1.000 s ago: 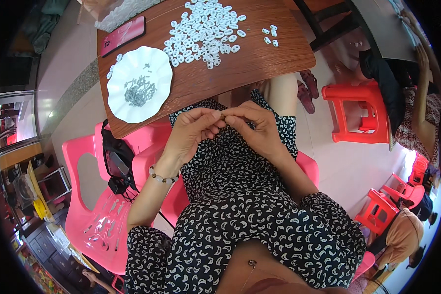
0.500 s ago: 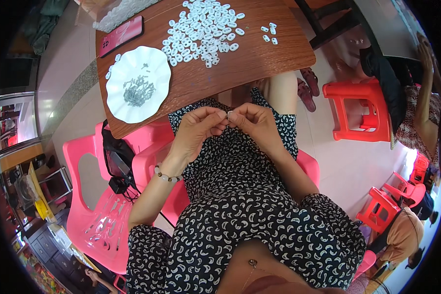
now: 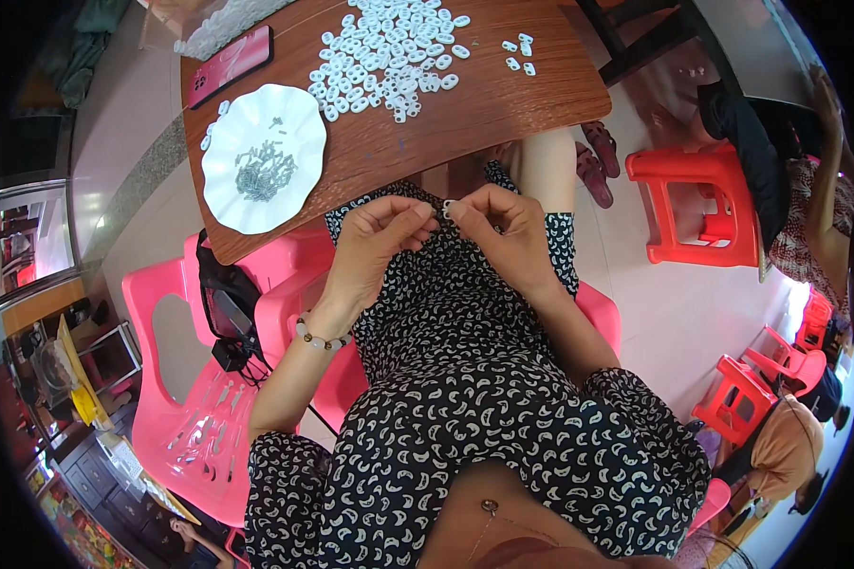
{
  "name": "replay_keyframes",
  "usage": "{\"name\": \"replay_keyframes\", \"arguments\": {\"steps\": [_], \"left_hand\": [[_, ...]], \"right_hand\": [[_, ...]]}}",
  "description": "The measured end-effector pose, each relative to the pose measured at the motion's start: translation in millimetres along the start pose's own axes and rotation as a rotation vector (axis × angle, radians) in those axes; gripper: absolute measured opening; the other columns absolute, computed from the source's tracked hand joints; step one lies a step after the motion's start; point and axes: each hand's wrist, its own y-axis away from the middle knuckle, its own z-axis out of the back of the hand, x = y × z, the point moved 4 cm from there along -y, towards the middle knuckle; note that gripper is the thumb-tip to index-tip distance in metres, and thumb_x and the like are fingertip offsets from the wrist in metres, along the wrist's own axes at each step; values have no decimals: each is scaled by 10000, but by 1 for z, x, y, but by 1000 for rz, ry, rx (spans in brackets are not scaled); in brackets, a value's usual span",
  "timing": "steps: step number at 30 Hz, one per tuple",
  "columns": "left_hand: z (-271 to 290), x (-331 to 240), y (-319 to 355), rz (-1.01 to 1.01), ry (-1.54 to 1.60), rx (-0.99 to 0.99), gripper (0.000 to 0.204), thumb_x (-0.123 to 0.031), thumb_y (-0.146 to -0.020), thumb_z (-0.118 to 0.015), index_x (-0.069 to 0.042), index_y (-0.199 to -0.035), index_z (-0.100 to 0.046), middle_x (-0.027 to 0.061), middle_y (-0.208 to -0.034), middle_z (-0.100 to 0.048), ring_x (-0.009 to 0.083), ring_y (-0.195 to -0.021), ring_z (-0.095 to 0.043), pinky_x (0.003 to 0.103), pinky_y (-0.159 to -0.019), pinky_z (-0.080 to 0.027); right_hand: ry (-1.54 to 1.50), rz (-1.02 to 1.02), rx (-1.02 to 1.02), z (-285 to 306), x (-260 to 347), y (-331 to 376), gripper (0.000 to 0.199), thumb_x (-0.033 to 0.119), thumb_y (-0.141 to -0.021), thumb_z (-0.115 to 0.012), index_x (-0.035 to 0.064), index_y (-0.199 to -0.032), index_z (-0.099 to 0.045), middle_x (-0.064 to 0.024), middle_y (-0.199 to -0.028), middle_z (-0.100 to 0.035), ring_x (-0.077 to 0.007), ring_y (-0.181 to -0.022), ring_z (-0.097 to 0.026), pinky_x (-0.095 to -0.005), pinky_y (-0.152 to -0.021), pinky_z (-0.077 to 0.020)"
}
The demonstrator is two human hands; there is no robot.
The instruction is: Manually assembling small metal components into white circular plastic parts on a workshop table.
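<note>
Over my lap, just off the table's near edge, my right hand (image 3: 508,237) pinches a small white plastic piece (image 3: 448,206) between thumb and fingertips. Close to its left, my left hand (image 3: 381,242) is closed with thumb against forefinger; whatever it holds is too small to make out. A gap separates the two sets of fingertips. On the wooden table (image 3: 474,119) lies a heap of white oval pieces (image 3: 380,57) with holes in them. A white wavy-rimmed plate (image 3: 223,194) at the table's left holds a small pile of thin grey metal pins or screws (image 3: 266,175).
A pink phone (image 3: 230,66) lies behind the plate. Several white pieces (image 3: 528,68) sit apart at the table's right. Left of me stands a pink chair (image 3: 185,436) with a black bag (image 3: 228,308). A red stool (image 3: 688,209) and other people are to the right.
My hands have drawn slightly apart; before, their fingertips met around the small white piece. It now stays in my right hand's pinch. The table and plate sit slightly higher and further left in view.
</note>
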Motion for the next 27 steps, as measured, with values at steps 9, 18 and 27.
{"name": "replay_keyframes", "arguments": {"steps": [9, 18, 27], "left_hand": [[-5, -2, 1, -27, -23, 5, 187, -164, -878, -631, -1, -966, -655, 53, -828, -666, 82, -718, -591, 202, -659, -472], [-6, -1, 1, -44, -74, 7, 196, -173, -872, -641, 0, -965, -655, 56, -829, -670, 87, -726, -599, 204, -664, -473], [-9, -5, 0, -98, -120, -38, 188, -144, -856, -655, 16, -951, -678, 62, -809, -680, 87, -689, -602, 205, -632, -473]], "right_hand": [[108, 64, -41, -2, 6, 3, 142, 125, -854, -645, 18, -764, -622, 41, -657, -594, 9, -587, -454, -159, -513, -345], [112, 81, -34, -4, 6, 3, 140, 117, -854, -640, 10, -765, -621, 40, -667, -596, 8, -587, -444, -160, -516, -342], [71, 73, -11, -4, 5, 2, 143, 120, -859, -636, 9, -772, -612, 33, -669, -600, 2, -595, -455, -164, -522, -349]]}}
